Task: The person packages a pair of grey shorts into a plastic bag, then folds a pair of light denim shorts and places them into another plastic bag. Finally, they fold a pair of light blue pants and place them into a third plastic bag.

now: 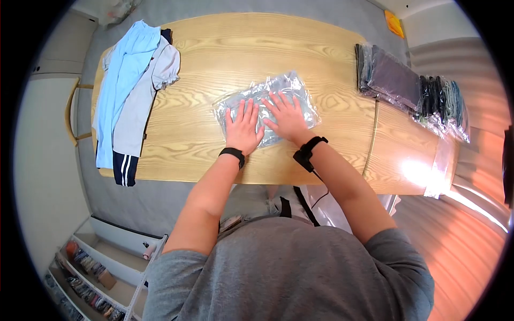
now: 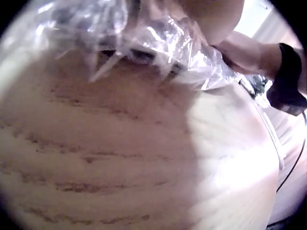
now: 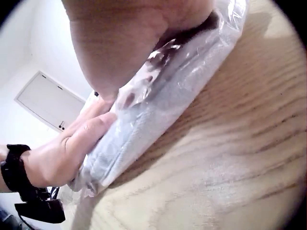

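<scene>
A clear plastic bag (image 1: 293, 85) with a folded light grey garment (image 3: 139, 132) inside lies flat on the wooden table in front of me. My left hand (image 1: 244, 128) rests palm down on its left half, fingers straight and spread. On the right half my right hand (image 1: 288, 119) presses in the same way, fingers fanned out. The thumbs point toward each other near the bag's middle. In the left wrist view the crinkled edge of the plastic (image 2: 182, 48) shows beneath the hand.
Light blue and grey clothes (image 1: 128, 69) lie across the left end of the table (image 1: 214, 48), with striped navy trousers (image 1: 125, 168) underneath. Bagged dark garments (image 1: 393, 80) are stacked at the right end. A shelf unit (image 1: 107, 267) stands on the floor at lower left.
</scene>
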`<state>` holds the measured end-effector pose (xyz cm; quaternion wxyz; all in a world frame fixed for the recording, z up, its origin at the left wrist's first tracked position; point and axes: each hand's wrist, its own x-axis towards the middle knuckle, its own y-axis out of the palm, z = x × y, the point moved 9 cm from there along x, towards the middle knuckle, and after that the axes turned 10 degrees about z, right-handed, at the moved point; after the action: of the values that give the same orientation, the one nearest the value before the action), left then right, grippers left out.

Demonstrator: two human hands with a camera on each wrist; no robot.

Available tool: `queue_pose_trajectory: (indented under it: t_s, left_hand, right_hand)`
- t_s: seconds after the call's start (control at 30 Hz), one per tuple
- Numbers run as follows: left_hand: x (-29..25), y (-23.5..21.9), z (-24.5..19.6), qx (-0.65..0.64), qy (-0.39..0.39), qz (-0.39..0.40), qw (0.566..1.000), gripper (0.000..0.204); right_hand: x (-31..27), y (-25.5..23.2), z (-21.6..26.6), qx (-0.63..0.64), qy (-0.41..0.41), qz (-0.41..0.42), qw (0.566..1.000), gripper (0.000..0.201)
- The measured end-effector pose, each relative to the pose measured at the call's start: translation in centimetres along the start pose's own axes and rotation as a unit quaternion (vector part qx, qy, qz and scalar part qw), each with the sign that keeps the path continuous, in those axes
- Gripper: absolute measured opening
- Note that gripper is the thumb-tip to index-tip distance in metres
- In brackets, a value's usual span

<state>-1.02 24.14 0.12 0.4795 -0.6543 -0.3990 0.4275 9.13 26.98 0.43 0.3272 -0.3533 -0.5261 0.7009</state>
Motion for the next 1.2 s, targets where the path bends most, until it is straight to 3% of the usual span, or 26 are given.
queue_pose_trajectory:
  t_s: [0.17,0.23,0.33,0.43,0.67,0.87,1.2]
  left_hand:
    - [0.0,-0.9,0.1,-0.055,-0.008,0.01,0.998,0.057]
    - [-0.1,-3.4,-2.1,0.029,0.002,-0.015,0.999,0.054]
    - [0.3,-0.7,-1.4,-0.03,-0.009,-0.026,0.999,0.054]
    - [0.3,0.4,-0.9,0.004,-0.007,0.007,1.0,0.058]
    - [0.7,0.9,-0.7,0.009,-0.011,0.033,0.999,0.061]
    - [1.0,1.2,-0.7,0.018,-0.01,0.049,0.999,0.061]
    - [0.6,-0.1,-0.3,-0.032,0.0,-0.002,0.999,0.057]
  right_hand:
    - [-0.2,-0.4,-0.2,-0.018,-0.044,0.015,0.999,0.052]
    - [0.1,-0.2,-0.2,-0.062,-0.05,0.048,0.996,0.051]
    - [0.2,-0.8,-0.2,-0.056,-0.077,0.041,0.995,0.051]
    - [0.5,-0.4,-0.5,-0.058,-0.099,0.032,0.993,0.051]
    - [1.1,0.1,-0.7,-0.044,-0.099,0.054,0.993,0.051]
    - [1.2,-0.3,-0.8,-0.034,-0.103,0.02,0.994,0.049]
    - [0.9,-0.7,-0.2,-0.052,-0.091,0.013,0.994,0.046]
